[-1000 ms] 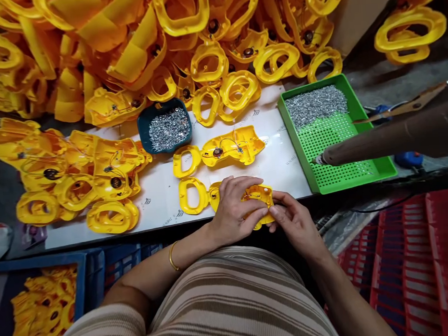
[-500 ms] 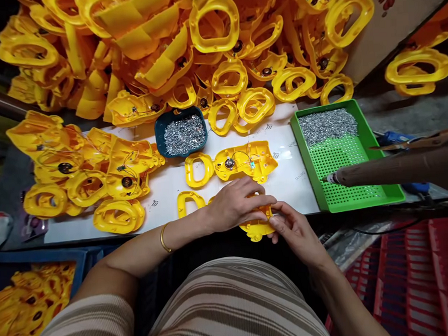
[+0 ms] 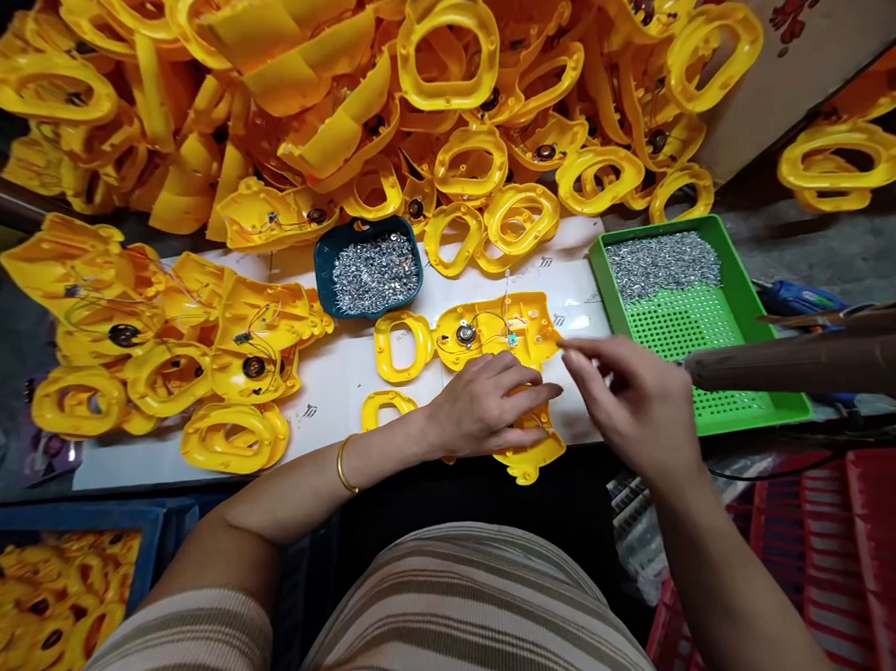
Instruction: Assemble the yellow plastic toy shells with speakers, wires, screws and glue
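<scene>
My left hand [image 3: 489, 403] lies across a yellow plastic shell [image 3: 531, 459] at the table's near edge, fingers over its top and gripping it. Much of that shell is hidden beneath the hand. Off to its right, my right hand [image 3: 631, 396] is raised with thumb and forefinger together; anything between them is too small to make out. Its fingertips are by the right end of a second yellow shell [image 3: 493, 328], which lies open side up with a round black speaker, thin wires and a small green board. Two yellow rings [image 3: 404, 346] lie to the left.
A dark tray [image 3: 369, 269] of small metal screws stands behind the shells. A green perforated tray [image 3: 668, 314] with more screws is at right, under a brown-wrapped tool [image 3: 787, 366]. Yellow parts heap at the back and left [image 3: 164, 360]. Crates flank me below.
My right hand has let go of the near shell and moved up and right. My left hand stays on the shell. The view has shifted slightly.
</scene>
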Demonstrator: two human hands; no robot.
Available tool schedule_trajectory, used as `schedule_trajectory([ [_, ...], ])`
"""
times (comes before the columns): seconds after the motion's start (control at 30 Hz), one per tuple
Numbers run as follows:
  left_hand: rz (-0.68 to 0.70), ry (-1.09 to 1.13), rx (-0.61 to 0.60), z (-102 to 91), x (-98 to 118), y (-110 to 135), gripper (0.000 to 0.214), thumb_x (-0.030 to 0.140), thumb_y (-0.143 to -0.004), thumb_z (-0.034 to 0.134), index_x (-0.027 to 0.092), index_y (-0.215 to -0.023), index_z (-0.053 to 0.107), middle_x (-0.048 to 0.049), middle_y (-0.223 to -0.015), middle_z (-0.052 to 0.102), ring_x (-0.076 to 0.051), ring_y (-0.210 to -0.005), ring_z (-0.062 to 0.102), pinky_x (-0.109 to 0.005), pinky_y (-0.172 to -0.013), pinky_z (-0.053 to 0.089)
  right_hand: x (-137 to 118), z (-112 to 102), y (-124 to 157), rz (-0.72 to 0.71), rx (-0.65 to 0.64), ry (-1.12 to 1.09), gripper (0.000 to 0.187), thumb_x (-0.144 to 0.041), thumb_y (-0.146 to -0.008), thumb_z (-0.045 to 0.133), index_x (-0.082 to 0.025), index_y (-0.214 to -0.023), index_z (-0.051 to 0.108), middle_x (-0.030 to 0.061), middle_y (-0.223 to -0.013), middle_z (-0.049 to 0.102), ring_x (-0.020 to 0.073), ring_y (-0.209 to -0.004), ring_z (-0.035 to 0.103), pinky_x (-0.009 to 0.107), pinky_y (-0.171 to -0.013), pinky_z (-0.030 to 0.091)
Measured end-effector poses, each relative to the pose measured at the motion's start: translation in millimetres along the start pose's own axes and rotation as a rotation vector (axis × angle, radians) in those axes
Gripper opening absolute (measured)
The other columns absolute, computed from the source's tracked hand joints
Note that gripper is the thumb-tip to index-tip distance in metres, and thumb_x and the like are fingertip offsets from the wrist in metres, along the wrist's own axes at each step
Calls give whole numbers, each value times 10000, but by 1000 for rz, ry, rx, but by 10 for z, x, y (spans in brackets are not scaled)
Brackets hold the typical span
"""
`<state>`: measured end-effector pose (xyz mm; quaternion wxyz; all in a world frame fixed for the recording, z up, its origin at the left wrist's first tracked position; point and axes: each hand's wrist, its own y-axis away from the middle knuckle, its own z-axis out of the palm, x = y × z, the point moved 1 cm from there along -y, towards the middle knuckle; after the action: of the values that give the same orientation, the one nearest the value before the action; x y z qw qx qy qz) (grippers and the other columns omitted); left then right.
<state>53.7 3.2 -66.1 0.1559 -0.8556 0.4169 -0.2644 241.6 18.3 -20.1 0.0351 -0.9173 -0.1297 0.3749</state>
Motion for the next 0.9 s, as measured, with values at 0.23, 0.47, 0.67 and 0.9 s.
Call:
schedule_trajectory([
  [0.23,-32,-64,219,-238,38,49,276,450,-883,623,212,-976,729,-64,-1039,723,-212,-948,590,-344,-793,484,-102,541,-1133,15,-152,371,298,-433,-873,593,-197,-935,764,110,-922,736,295,-953,635,381,-762,470],
  [0.47,-410,-94,256,-307,-221,61,186,329,-933,570,272,-975,743,-51,-1185,666,-244,-1109,517,-441,-963,445,139,486,-1000,43,-28,-280,239,-380,-824,688,-176,-909,781,59,-869,770,172,-789,677,302,-756,510],
  [0.67,-586,28,57,-148,-424,-296,249,346,-949,559,274,-1126,718,-45,-1401,541,-271,-1311,380,-519,-1099,340,90,354,-599,194,46,-643,263,-423,-743,779,-217,-906,792,45,-940,771,193,-907,703,351,-869,555],
  [0.9,-657,230,45,-49,-431,-431,182,378,-926,611,243,-900,730,-25,-1361,570,-247,-1324,407,-503,-1145,328,197,398,-516,124,99,-606,268,-459,-771,757,-257,-943,793,34,-871,722,175,-863,656,354,-827,555],
])
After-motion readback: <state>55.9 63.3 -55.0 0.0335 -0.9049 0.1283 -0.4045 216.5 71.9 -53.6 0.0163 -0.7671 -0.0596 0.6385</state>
